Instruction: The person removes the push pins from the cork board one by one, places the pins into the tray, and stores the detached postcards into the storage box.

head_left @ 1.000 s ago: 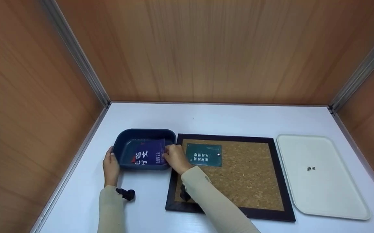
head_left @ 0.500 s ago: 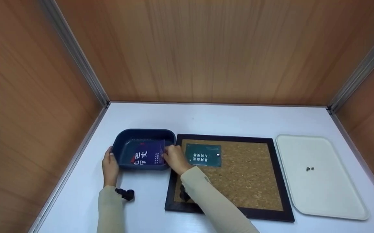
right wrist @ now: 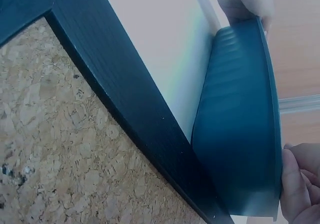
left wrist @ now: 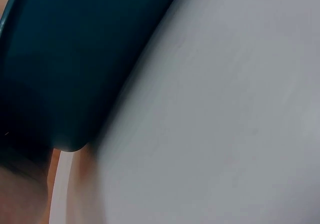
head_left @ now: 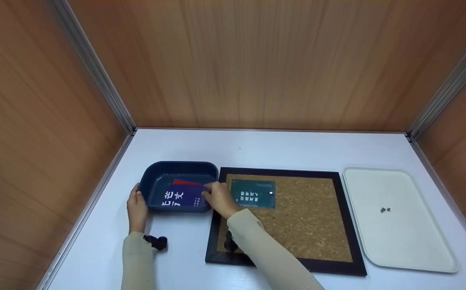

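Observation:
A dark blue plastic bin stands at the left of the table. My left hand holds its left front corner, thumb toward the front wall; in the left wrist view only a blurred part of this hand shows beside the bin. Inside lies a purple card with white characters, its right end pinched by my right hand. Behind the purple card a strip of a red card shows. In the right wrist view the right hand's fingers are at the bin's rim; the cards are hidden there.
Right of the bin lies a dark-framed cork board. A teal card with a shiny pin lies on its upper left. Farther right, a white tray bears several small metal pins. Wooden panels enclose the table.
The purple card has shifted slightly left and toward me in the bin, uncovering a red edge behind it. The right hand has moved very little; the left stays at the bin.

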### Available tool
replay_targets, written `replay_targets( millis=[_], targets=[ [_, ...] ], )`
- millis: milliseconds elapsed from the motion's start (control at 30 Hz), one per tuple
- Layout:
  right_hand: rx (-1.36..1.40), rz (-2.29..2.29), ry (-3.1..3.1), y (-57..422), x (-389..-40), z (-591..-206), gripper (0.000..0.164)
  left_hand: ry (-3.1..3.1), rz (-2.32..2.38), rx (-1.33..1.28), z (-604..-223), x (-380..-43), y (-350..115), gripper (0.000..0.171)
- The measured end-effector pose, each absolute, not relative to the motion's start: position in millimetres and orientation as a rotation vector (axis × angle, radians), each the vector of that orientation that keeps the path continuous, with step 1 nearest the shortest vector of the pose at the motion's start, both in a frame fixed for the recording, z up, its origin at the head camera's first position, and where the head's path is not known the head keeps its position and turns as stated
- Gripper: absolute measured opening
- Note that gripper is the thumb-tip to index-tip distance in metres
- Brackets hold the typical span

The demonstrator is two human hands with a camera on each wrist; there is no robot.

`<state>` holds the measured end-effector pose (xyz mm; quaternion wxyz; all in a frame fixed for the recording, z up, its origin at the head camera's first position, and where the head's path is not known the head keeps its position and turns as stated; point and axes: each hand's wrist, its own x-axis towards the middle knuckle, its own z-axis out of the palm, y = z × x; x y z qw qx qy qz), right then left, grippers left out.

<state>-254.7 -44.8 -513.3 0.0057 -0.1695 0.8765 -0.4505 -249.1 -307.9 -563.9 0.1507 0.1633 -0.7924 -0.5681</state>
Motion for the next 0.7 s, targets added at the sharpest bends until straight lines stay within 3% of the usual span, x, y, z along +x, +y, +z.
replay_targets(
  millis=[700],
  targets=[
    [-0.466, -1.571, 2.395, -27.6, -253.4, -510.5, 0.037, -2.532, -1.595, 0.524, -534.1, -245.2, -312.4, 0.052]
  ],
)
